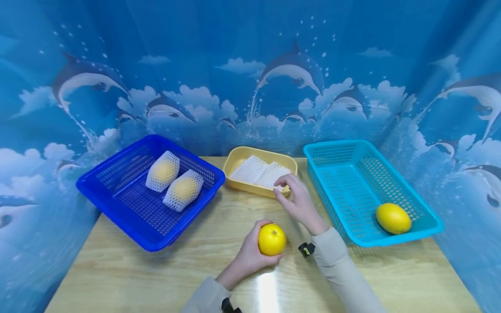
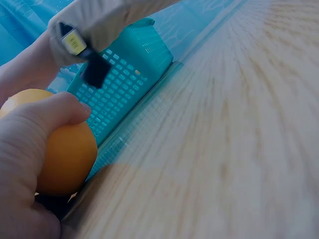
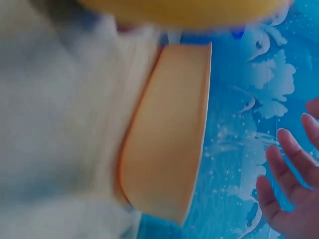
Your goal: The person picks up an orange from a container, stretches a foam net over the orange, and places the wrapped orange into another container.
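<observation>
Head view: left hand grips a yellow fruit, right hand over the netting

And it's the left hand point(image 1: 247, 255) that has the yellow fruit point(image 1: 272, 239), gripped from the side, low over the wooden table point(image 1: 129, 274). Fingers curl around it, though the fruit hides much of them. Whether it touches the wood is hard to say! Left wrist view now: the thumb point(image 2: 55, 112) presses across the fruit, which looks more orange here and runs partly out of frame.

Over to the right hand point(image 1: 297, 200), at the near right corner of the tan tray point(image 1: 244, 187). White foam nets point(image 1: 249, 168) lie flat inside, partly covered by the fingers. From the right wrist, those fingers are spread, lightly bent, cut off by the frame edge, nothing visible between them; whether a fingertip touches the netting, I cannot tell. A blurred yellow curve fills the top there, just a slice of the fruit.

On the left, the dark blue basket point(image 1: 133, 202) carries two netted fruits point(image 1: 184, 191), side by side, their skins veiled by mesh. Off to the right, the turquoise basket point(image 1: 348, 187) has a bare yellow fruit in its near right corner point(image 1: 393, 218). Beige sleeves point(image 1: 344, 265) run out of shot at the bottom, and dolphins leap across the blue backdrop point(image 1: 219, 39) behind it all!
</observation>
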`<state>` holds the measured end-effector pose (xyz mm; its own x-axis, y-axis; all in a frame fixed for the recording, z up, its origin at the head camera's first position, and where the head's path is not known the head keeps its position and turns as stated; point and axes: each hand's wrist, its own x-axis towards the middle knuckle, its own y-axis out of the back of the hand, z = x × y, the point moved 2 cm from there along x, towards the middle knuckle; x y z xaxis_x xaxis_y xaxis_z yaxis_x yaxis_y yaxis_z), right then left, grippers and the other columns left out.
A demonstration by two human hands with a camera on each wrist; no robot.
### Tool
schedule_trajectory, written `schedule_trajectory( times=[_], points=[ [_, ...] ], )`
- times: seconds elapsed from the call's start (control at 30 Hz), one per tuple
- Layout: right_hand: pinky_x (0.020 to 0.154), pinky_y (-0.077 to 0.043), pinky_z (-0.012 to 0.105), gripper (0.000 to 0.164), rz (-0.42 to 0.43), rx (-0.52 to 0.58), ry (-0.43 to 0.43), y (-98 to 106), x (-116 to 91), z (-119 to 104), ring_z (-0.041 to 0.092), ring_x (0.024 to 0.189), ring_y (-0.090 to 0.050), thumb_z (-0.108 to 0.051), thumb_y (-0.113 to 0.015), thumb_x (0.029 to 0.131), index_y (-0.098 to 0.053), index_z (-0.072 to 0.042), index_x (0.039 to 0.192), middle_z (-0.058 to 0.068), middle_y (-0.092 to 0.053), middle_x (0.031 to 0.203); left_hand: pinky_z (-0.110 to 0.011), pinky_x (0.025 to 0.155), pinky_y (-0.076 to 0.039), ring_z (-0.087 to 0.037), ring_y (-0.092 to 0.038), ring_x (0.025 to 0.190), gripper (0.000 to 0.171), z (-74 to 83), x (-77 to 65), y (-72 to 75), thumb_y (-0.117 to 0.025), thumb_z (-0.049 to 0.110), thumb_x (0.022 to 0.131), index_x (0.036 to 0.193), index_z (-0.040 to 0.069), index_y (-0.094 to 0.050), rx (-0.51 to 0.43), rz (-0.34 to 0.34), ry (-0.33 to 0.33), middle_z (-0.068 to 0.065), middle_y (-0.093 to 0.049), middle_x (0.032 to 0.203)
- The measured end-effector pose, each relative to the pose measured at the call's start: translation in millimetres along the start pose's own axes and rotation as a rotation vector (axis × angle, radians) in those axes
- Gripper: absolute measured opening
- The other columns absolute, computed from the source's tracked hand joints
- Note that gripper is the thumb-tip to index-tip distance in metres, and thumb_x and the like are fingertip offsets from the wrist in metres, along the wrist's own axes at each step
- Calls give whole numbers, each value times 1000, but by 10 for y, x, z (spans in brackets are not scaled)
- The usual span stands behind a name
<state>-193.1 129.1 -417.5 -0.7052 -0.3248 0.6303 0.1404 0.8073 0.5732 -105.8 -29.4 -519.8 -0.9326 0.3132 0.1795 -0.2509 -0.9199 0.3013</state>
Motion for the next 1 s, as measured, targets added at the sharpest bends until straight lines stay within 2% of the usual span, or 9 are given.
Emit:
schedule_trajectory(
  times=[0.1,0.2,0.43,0.53,0.73,0.87,1.0],
  points=[
    [81,-47,41,15,-12,-38,32,-6,195,69,32,90,-57,-2,-69,87,-63,-3,100,10,-63,98,-39,94,-48,-14,-60,106,87,-11,5,-1,-90,16,65,138,13,-44,4,4,5,3,-59,125],
    [82,-48,42,17,-64,-100,22,-40,378,140,31,92,-58,-3,-70,86,-64,-3,102,11,-64,101,-40,95,-48,-14,-60,107,87,-15,15,-1,-90,19,65,138,15,-44,11,4,14,4,-59,125],
    [90,-47,47,28,-340,-253,-22,-304,684,380,30,108,-55,-6,-72,87,-65,-8,114,11,-61,114,-43,97,-46,-14,-58,110,87,11,16,12,-90,21,66,139,18,-43,11,-16,50,5,-57,128],
    [89,-47,48,35,-449,-282,-63,-426,748,476,31,110,-54,-5,-72,86,-65,-10,120,12,-58,118,-43,98,-45,-14,-58,111,87,23,5,17,-90,19,65,138,16,-43,11,-17,46,5,-57,129],
    [95,-40,55,45,-598,-316,-159,-593,813,596,31,117,-49,-3,-69,87,-62,-15,130,11,-54,125,-41,97,-47,-15,-58,111,85,29,-14,4,-90,15,65,137,13,-45,10,-18,-32,3,-57,128],
    [98,-38,57,45,-650,-337,-184,-666,829,633,30,116,-47,-7,-72,87,-62,-17,130,11,-52,124,-41,98,-45,-13,-57,111,87,14,-26,3,-90,14,65,139,13,-45,16,-39,-28,6,-56,128],
    [99,-37,58,38,-662,-357,-185,-720,837,668,30,112,-47,-10,-72,88,-65,-18,124,10,-52,122,-42,99,-45,-13,-56,112,88,3,-18,1,-90,15,65,139,13,-43,20,-48,-29,6,-56,128]
  ],
)
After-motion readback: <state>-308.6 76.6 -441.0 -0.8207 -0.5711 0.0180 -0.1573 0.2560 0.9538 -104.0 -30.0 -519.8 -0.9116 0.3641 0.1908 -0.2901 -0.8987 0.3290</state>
